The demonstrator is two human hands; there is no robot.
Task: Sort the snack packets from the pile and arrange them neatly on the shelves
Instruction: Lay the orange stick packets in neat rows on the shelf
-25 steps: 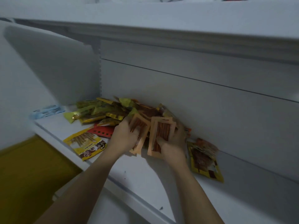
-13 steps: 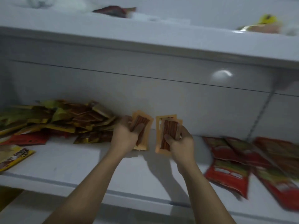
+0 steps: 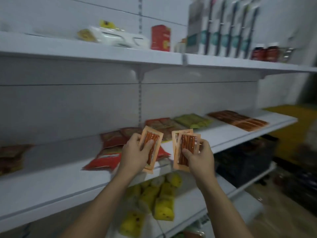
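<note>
The left hand (image 3: 135, 152) gripped orange plastic packets of reddish snack sticks (image 3: 151, 146); the right hand (image 3: 200, 157) pinched a fanned pair (image 3: 186, 146) of the same, over the white metal shelf (image 3: 51, 186). Their matching row (image 3: 238, 120) lay at two o'clock. Slick, fanned film could slip and drop.

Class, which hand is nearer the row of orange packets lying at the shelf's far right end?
Right. The right hand sits below-left of the packet row; the left hand is farther left.

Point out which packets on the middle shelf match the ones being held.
The orange row at the far right end, like the held packets; the red packets and green packets to its left differ.
</note>
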